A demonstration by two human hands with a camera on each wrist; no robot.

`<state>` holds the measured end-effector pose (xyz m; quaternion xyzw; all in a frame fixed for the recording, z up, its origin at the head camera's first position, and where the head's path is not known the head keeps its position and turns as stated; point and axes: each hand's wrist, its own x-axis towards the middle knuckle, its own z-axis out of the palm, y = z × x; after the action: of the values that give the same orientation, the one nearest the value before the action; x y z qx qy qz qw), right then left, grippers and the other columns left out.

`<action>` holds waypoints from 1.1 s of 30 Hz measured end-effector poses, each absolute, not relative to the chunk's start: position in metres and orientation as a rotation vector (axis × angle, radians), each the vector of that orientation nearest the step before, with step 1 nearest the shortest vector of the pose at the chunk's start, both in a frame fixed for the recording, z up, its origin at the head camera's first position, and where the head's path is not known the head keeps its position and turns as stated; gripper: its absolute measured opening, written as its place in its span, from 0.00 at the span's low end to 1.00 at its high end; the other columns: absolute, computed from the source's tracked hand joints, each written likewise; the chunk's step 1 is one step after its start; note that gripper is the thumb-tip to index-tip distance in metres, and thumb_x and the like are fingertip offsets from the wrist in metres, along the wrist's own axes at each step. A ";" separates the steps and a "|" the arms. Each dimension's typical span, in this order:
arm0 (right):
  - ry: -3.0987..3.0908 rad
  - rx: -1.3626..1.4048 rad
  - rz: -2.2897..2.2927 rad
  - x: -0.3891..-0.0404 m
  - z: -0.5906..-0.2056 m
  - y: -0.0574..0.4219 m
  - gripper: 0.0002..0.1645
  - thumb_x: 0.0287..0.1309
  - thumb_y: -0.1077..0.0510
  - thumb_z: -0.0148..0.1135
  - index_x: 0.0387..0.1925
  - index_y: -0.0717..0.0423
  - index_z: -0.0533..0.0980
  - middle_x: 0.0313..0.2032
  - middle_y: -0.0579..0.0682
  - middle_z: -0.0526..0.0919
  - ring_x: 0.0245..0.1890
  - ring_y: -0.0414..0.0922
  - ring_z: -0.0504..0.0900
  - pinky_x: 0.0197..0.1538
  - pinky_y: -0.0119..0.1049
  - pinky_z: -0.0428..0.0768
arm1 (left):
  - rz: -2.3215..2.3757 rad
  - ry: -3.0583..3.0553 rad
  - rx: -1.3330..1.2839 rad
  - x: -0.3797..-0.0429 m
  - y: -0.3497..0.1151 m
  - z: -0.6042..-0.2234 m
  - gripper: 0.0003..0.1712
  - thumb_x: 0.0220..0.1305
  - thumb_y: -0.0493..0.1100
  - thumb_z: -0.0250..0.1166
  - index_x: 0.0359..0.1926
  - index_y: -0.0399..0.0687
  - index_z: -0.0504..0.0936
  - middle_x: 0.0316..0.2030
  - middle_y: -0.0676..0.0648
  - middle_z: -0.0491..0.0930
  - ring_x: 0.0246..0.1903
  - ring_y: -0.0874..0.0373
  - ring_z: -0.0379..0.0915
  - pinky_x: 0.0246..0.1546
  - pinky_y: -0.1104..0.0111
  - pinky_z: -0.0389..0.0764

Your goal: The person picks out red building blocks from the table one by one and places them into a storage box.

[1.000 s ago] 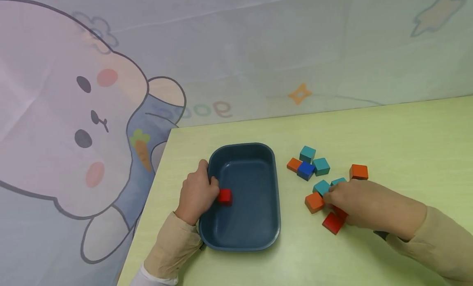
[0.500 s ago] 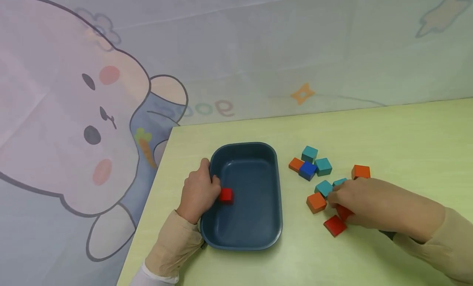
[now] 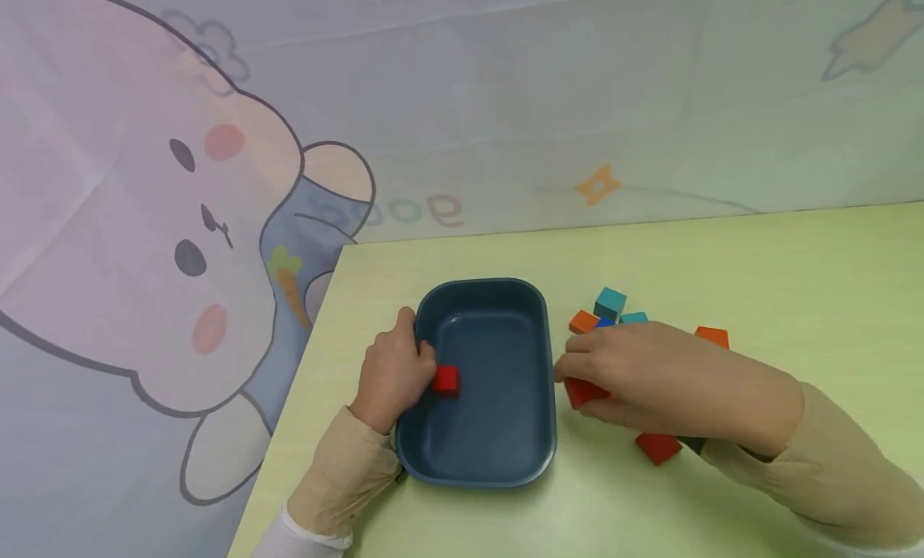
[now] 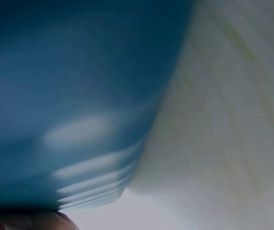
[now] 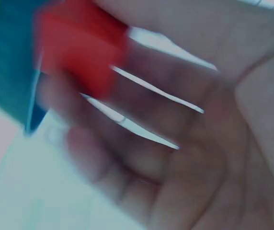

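In the head view my left hand [image 3: 393,374] grips the left rim of a dark blue rectangular tray [image 3: 491,430], thumb over the edge. One red cube [image 3: 447,382] lies inside, close to that thumb. My right hand [image 3: 642,374] pinches another red cube [image 3: 583,392] between thumb and fingers, just outside the tray's right rim. The right wrist view shows this held cube [image 5: 79,43], blurred, with the tray's wall [image 5: 12,62] beyond it. The tray's outer side [image 4: 79,96] fills much of the left wrist view.
Behind my right hand stand teal cubes [image 3: 609,303], an orange block [image 3: 583,321] and a partly covered blue cube [image 3: 605,323]. A red-orange block [image 3: 713,337] is farther right, and a red block [image 3: 658,447] lies below my wrist. A printed cloth [image 3: 505,117] hangs behind the table.
My right hand has picked a red cube from the group and carried it left toward the tray. The left hand keeps its grip; the head view has shifted slightly.
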<state>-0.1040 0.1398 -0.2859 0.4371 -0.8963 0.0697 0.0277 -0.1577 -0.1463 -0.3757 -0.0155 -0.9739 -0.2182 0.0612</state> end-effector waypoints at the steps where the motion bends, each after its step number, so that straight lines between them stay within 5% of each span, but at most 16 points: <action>1: -2.707 1.368 0.237 -0.105 -0.284 0.134 0.14 0.50 0.55 0.72 0.41 0.46 0.80 0.32 0.38 0.81 0.29 0.36 0.76 0.31 0.29 0.75 | -0.660 -2.947 -0.049 -0.158 -0.146 -0.376 0.10 0.61 0.40 0.57 0.43 0.43 0.71 0.21 0.39 0.81 0.13 0.49 0.74 0.12 0.67 0.68; 8: -2.489 1.321 0.370 -0.107 -0.283 0.119 0.26 0.49 0.57 0.74 0.52 0.53 0.77 0.44 0.45 0.84 0.40 0.38 0.83 0.40 0.30 0.82 | -0.642 -2.927 -0.067 -0.159 -0.146 -0.372 0.09 0.61 0.40 0.57 0.41 0.43 0.71 0.19 0.39 0.80 0.13 0.48 0.74 0.13 0.66 0.69; 18: -2.654 1.268 0.103 -0.105 -0.288 0.137 0.22 0.46 0.51 0.75 0.46 0.46 0.81 0.33 0.41 0.81 0.25 0.38 0.77 0.30 0.33 0.79 | -0.644 -2.929 -0.051 -0.158 -0.147 -0.374 0.10 0.61 0.40 0.57 0.43 0.42 0.71 0.19 0.39 0.80 0.14 0.48 0.75 0.14 0.65 0.71; 24: -2.767 1.220 0.087 -0.102 -0.296 0.146 0.20 0.44 0.52 0.77 0.42 0.45 0.82 0.34 0.39 0.85 0.26 0.36 0.79 0.26 0.31 0.77 | -0.651 -2.935 -0.052 -0.156 -0.146 -0.377 0.10 0.61 0.40 0.57 0.43 0.42 0.72 0.19 0.39 0.80 0.14 0.48 0.74 0.13 0.66 0.69; 33: -2.978 1.132 0.026 -0.095 -0.312 0.163 0.13 0.42 0.52 0.75 0.27 0.42 0.76 0.21 0.34 0.71 0.17 0.33 0.66 0.20 0.27 0.62 | -0.640 -2.951 -0.043 -0.157 -0.146 -0.375 0.10 0.62 0.40 0.57 0.43 0.43 0.71 0.21 0.39 0.81 0.14 0.48 0.75 0.13 0.65 0.71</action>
<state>-0.0950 0.1634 -0.3121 0.3554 -0.9344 0.0080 -0.0221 -0.1568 -0.1461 -0.3750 -0.0142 -0.9754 -0.2114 0.0607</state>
